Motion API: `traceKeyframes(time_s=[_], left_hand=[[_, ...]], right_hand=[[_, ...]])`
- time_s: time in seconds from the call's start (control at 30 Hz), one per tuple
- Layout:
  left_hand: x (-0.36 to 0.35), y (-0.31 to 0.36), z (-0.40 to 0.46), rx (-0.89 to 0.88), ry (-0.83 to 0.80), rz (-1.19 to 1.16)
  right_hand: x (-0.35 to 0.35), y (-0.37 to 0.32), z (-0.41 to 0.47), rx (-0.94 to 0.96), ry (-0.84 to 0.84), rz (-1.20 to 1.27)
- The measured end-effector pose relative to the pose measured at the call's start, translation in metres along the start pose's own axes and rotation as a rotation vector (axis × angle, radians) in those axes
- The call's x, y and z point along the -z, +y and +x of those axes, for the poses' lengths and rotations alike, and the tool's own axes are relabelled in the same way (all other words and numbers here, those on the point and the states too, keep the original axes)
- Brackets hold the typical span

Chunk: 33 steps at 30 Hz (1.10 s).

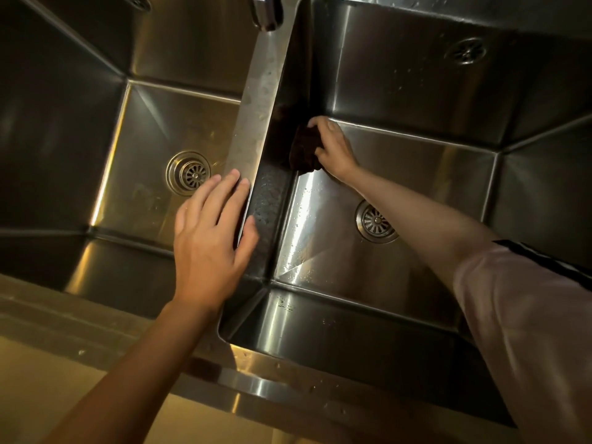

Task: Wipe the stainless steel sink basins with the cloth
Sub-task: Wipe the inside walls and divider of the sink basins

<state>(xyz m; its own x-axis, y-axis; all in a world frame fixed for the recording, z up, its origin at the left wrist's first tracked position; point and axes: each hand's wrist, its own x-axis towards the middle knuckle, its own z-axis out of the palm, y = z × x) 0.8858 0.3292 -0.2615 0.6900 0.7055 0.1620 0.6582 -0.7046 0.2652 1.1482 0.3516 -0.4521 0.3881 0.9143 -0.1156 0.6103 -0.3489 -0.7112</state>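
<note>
A double stainless steel sink fills the view. My right hand (333, 149) reaches deep into the right basin (416, 174) and grips a dark brown cloth (304, 152), pressing it against the basin's left wall near the far corner. My left hand (214, 235) lies flat, fingers spread, on the steel divider (256, 107) between the two basins and holds nothing. The left basin (137, 129) looks dry. Water drops speckle the right basin's floor and left wall.
A round drain strainer (188, 173) sits in the left basin and another drain (374, 222) in the right, partly behind my forearm. The faucet spout (266, 11) hangs over the divider at the top. The sink's front rim (256, 382) and a yellowish counter edge run along the bottom.
</note>
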Motion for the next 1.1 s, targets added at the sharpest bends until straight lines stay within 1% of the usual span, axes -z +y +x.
traceKeyframes(time_s=[0.27, 0.37, 0.43, 0.57, 0.67, 0.77, 0.93, 1.03, 1.1], left_hand=[[0.001, 0.001, 0.001, 0.005, -0.022, -0.011], [0.002, 0.001, 0.001, 0.008, -0.033, -0.01], [0.002, 0.001, 0.001, 0.007, -0.031, -0.009], [0.001, 0.001, 0.001, -0.006, -0.009, -0.015], [0.0, 0.001, 0.001, -0.013, 0.007, -0.017], [-0.001, 0.001, 0.001, -0.015, 0.006, -0.016], [-0.001, 0.001, 0.0, -0.01, 0.006, -0.028], [-0.001, -0.001, 0.0, -0.014, 0.013, -0.027], [-0.001, -0.001, 0.001, -0.012, 0.012, -0.029]], right_hand=[[0.097, -0.081, -0.008, 0.397, 0.307, 0.122], [0.126, -0.097, -0.004, 0.465, 0.35, 0.121], [0.133, -0.097, 0.002, 0.474, 0.33, 0.113], [0.118, -0.077, 0.013, 0.389, 0.21, 0.064], [0.091, -0.051, 0.02, 0.27, 0.088, -0.008], [0.061, -0.026, 0.026, 0.162, 0.019, -0.044], [0.019, 0.001, 0.032, 0.033, -0.023, -0.087], [0.004, 0.009, 0.035, -0.057, -0.022, -0.051], [0.0, 0.008, 0.036, -0.085, 0.006, -0.007]])
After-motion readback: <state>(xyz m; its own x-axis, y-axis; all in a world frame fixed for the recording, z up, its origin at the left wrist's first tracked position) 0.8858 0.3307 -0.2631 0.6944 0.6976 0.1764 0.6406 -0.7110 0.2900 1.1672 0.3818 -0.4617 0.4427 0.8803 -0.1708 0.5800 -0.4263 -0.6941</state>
